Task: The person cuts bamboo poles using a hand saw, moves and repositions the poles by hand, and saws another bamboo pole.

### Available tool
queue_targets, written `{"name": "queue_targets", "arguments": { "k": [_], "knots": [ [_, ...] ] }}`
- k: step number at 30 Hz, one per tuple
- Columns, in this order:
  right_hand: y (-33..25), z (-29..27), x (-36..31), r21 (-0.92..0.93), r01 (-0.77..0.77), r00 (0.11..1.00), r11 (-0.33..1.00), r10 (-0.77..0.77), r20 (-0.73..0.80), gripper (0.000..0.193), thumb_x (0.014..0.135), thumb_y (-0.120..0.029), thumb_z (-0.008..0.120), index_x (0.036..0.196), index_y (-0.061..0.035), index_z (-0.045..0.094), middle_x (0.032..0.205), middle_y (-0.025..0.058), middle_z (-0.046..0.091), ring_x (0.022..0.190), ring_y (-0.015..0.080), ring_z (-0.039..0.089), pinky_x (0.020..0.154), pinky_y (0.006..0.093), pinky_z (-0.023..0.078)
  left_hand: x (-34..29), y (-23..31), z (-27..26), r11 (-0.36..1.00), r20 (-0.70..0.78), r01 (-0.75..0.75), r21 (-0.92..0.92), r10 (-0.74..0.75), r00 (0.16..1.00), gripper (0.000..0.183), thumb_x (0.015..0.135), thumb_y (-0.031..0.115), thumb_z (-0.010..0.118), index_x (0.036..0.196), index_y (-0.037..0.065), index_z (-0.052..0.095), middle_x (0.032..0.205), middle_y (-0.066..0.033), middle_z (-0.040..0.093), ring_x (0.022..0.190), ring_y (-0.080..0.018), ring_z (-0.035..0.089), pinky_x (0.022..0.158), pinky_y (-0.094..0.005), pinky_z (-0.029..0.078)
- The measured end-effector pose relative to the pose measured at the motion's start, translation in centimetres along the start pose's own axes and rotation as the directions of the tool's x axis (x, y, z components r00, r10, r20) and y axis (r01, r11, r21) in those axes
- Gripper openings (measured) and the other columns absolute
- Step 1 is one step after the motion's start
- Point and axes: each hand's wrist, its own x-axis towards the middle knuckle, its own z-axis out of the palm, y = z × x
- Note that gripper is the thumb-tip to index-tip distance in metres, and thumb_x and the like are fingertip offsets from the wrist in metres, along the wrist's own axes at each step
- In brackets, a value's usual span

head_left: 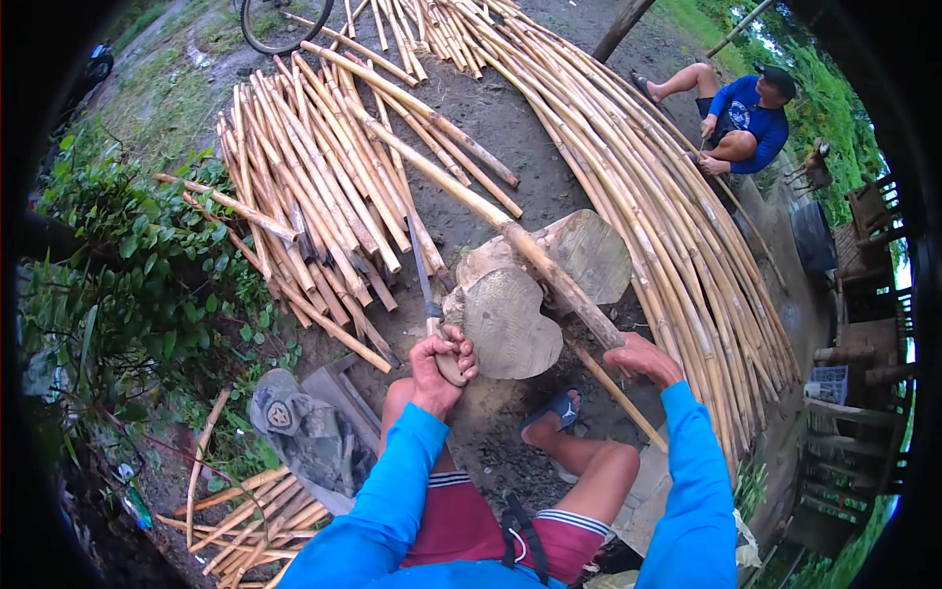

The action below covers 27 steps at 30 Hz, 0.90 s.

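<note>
My left hand (439, 371) is closed round the wooden handle of a long knife (420, 263), its narrow dark blade pointing up and away from me. A thick bamboo pole (551, 273) lies slantwise over the cut logs, its near end by my right. My right hand (646, 359) is closed on that near end, fingers partly hidden. Under the pole, one log (502, 329) shows a pale, heart-shaped cut face close to the knife hand. Another log (592, 257) lies just behind it, to the right. The blade is apart from the pole.
Cut bamboo pieces (299, 177) are piled at the left, beside leafy bushes (128, 236). Long bamboo poles (628, 167) curve along the right. Beyond them squats a person in blue (751, 118). A camouflage cloth (304, 427) lies by my left knee; a bicycle wheel (285, 25) stands far off.
</note>
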Motion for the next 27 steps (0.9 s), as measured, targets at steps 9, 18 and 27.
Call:
{"name": "queue_targets", "arguments": {
  "k": [9,18,27],
  "knots": [
    [-0.4,3.3,-18.5,-0.423,-0.230,0.962,0.877,0.140,-0.234,0.057,0.071,-0.038,0.076,0.104,0.0032,0.054,0.094,0.0337,0.066,0.093,0.0492,0.064,0.081,0.0533,0.053,-0.2,-2.7,1.0,0.932,0.049,-0.022,0.362,0.005,0.999,0.021,0.071,0.009,0.057,0.091,0.003,0.056,0.098,-0.0177,0.064,0.077,-0.0243,0.067,0.066,-0.0339,0.057],
    [3.3,15.7,-25.4,-0.215,-0.138,0.945,0.967,0.063,-0.321,0.054,0.069,-0.026,0.077,0.106,-0.0003,0.047,0.090,0.0293,0.064,0.089,0.0499,0.063,0.078,0.0541,0.051,0.9,-7.5,-1.0,0.987,0.138,0.159,0.037,-0.163,0.977,0.019,0.060,0.009,0.056,0.078,0.006,0.054,0.079,-0.0055,0.057,0.080,-0.0250,0.055,0.091,-0.0363,0.045],
    [9.4,19.7,-22.7,-0.153,-0.010,0.925,0.988,-0.049,-0.378,0.052,0.067,-0.022,0.076,0.104,-0.0023,0.045,0.088,0.0289,0.063,0.088,0.0507,0.062,0.076,0.0564,0.050,-0.5,-8.1,-1.1,0.995,0.102,0.093,0.040,-0.097,0.990,0.013,0.062,0.010,0.058,0.074,0.009,0.054,0.077,-0.0024,0.056,0.079,-0.0218,0.055,0.081,-0.0334,0.044]
  ]
}}
